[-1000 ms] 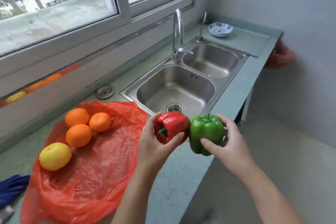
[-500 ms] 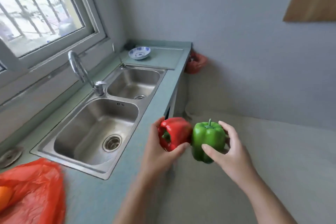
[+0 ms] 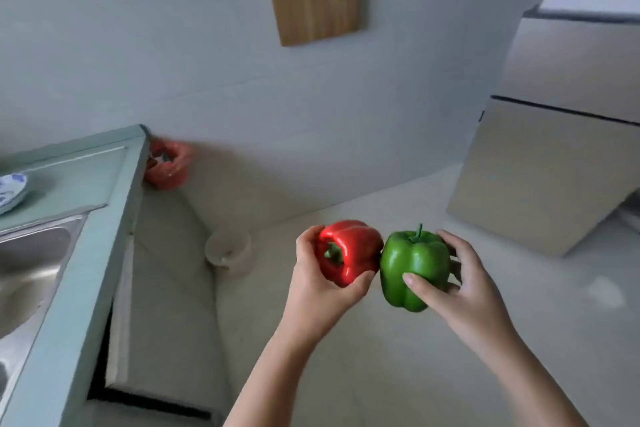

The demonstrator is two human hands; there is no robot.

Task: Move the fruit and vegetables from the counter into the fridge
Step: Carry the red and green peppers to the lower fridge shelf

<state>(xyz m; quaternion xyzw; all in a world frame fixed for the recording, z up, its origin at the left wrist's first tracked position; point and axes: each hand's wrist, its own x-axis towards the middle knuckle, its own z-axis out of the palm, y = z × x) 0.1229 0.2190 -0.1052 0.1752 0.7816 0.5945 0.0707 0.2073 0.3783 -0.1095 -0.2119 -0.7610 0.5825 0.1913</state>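
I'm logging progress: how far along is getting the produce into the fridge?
Done: two peppers are off the counter. In hand: the left hand grips the red pepper, the right hand the green pepper, carried over the floor. Left: reaching the fridge at right and putting both inside; any other produce is out of view.

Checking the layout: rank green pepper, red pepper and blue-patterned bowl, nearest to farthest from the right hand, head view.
1. Green pepper, gripped in the right hand.
2. Red pepper, just left, in the left hand.
3. Blue-patterned bowl, far left on the counter.
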